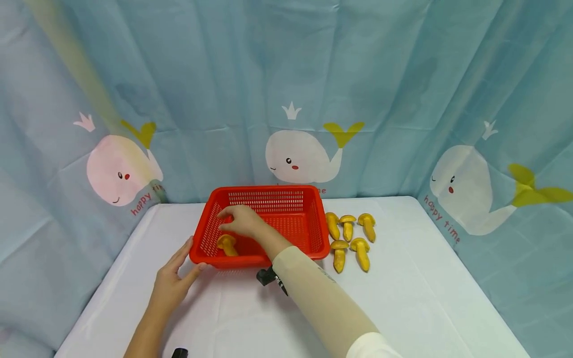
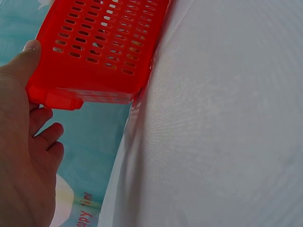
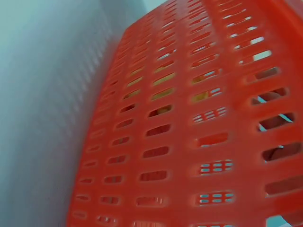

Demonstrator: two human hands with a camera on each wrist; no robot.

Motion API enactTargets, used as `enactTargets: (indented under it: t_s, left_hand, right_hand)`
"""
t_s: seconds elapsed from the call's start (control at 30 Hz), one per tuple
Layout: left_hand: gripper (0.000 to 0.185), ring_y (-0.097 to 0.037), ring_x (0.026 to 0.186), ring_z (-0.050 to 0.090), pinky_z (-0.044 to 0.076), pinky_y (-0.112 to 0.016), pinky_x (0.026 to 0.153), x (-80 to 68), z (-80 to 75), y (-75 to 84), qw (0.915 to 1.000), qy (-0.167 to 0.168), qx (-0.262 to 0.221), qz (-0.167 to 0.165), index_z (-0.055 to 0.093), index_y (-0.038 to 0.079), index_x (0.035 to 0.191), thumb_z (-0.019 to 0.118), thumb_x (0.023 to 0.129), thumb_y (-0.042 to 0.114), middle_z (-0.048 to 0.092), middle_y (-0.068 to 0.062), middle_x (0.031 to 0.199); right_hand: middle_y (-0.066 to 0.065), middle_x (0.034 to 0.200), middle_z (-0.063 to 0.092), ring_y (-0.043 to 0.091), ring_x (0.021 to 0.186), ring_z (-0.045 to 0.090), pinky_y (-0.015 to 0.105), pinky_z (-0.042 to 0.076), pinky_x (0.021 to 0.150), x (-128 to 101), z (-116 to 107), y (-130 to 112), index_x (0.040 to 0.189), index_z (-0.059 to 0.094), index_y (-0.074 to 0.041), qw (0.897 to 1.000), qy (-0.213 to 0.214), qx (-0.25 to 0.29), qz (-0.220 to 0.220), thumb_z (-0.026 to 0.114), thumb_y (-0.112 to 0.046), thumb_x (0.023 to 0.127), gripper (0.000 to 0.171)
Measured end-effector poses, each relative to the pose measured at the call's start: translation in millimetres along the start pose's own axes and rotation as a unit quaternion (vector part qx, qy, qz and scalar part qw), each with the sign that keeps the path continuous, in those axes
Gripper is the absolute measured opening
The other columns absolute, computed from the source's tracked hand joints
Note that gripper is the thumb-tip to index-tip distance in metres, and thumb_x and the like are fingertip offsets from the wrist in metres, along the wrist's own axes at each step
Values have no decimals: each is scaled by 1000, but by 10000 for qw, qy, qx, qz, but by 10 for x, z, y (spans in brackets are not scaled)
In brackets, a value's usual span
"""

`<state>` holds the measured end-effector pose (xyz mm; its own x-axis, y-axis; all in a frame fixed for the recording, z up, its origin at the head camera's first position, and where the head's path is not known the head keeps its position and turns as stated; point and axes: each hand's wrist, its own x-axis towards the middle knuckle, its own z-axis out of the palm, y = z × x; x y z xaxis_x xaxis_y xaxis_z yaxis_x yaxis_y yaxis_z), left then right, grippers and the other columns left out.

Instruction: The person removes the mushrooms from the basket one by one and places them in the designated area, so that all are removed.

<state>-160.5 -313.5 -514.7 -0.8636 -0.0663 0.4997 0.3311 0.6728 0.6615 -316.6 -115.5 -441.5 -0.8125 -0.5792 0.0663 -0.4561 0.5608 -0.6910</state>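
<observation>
a red slotted plastic basket [image 1: 268,219] stands on the white desk [image 1: 403,298], near its back edge, in front of a blue curtain printed with white whales [image 1: 300,156]. the left hand [image 1: 172,278] rests at the basket's near left corner: the thumb lies against the outer wall and the fingers reach along the rim, fairly straight, not wrapped round anything. the left wrist view shows the same, the thumb on the slotted wall [image 2: 99,42] and the other fingers loosely bent under the rim's corner.

the right hand [image 1: 241,221] reaches over the near rim into the basket, palm down, fingers relaxed and slightly bent. just under and in front of it a yellow toy mushroom [image 1: 227,244] lies on the basket floor by the near left corner; whether the fingertips touch it cannot be told, and the hand does not grip it. the right wrist view is filled by the basket's red slotted wall [image 3: 189,132].

five more yellow toy mushrooms [image 1: 350,238] lie on the desk just right of the basket, three in the back row and two in front.
</observation>
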Motion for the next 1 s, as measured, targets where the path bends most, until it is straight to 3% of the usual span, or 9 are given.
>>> enactTargets:
  t_s: [0.3,0.53,0.67,0.8,1.0]
  left_hand:
    - [81,10,142,38,29,1,101,8,-1,-22,9999,-23,82,-57,45,21,156,85,86,18,49,-5,157]
    - [82,-15,145,44,29,1,100,-8,-2,28,9997,-89,132,-183,42,27,157,84,87,22,48,-3,158]
    - [82,-17,145,45,28,2,100,-8,-6,41,9997,-88,148,-182,42,28,157,84,87,22,48,-3,158]
    - [82,-20,144,45,29,2,101,-2,-6,31,9999,-57,116,-113,44,21,156,85,86,20,48,-5,158]
    - [80,2,145,40,28,2,101,4,7,-6,9999,-51,114,-68,45,18,156,84,86,20,48,-5,158]
  right_hand:
    - [-3,127,71,10,106,62,25,55,96,-10,54,66,130,71,-19,9990,-313,-190,262,76,-26,94,36]
    - [-4,125,71,8,106,60,27,54,99,-48,66,103,129,72,-20,9966,-676,-80,463,75,-23,95,34]
    - [-1,125,72,9,102,59,26,53,99,-56,73,105,129,72,-17,9956,-813,-103,456,74,-21,96,33]
    - [-3,122,72,9,100,59,27,52,101,-57,97,109,129,72,-16,9947,-872,-140,528,74,-21,96,33]
    - [-10,114,70,8,100,58,27,51,102,-49,120,142,127,72,-19,9925,-1029,-223,623,73,-21,96,31]
